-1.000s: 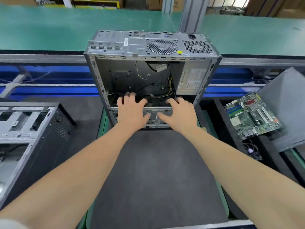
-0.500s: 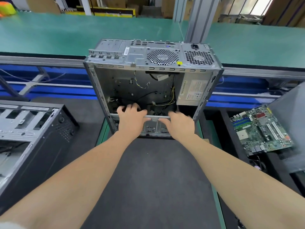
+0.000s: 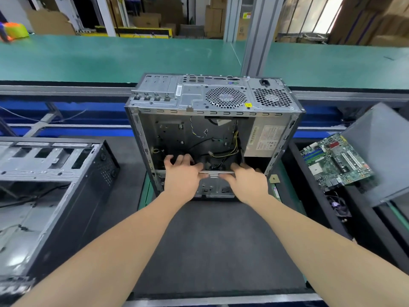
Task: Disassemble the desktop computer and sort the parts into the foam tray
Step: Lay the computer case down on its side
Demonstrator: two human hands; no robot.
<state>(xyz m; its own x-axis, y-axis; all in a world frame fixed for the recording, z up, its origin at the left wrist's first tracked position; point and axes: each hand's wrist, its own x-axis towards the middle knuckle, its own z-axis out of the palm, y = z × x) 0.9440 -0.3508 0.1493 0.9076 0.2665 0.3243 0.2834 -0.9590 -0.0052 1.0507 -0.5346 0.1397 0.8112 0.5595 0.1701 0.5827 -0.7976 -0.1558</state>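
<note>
An open grey desktop case [image 3: 212, 100] stands on a dark mat [image 3: 217, 244], its open side facing me. Inside are loose cables [image 3: 223, 149] and a power supply [image 3: 265, 139] at the upper right. My left hand [image 3: 182, 176] and my right hand [image 3: 246, 182] both grip the metal drive cage [image 3: 215, 187] at the case's lower front, fingers curled over its top bar into the case. A green motherboard [image 3: 336, 160] lies in the black foam tray [image 3: 314, 209] on the right.
A second opened case [image 3: 51, 185] lies on its side at the left. A grey panel [image 3: 382, 151] leans over the tray at the right. A green conveyor belt [image 3: 110, 58] runs behind a metal rail. A small fan [image 3: 338, 207] lies in the tray.
Both hands have stayed on the drive cage, fingers curling further over its bar. My view has pulled back and tilted up, so the case looks more upright.
</note>
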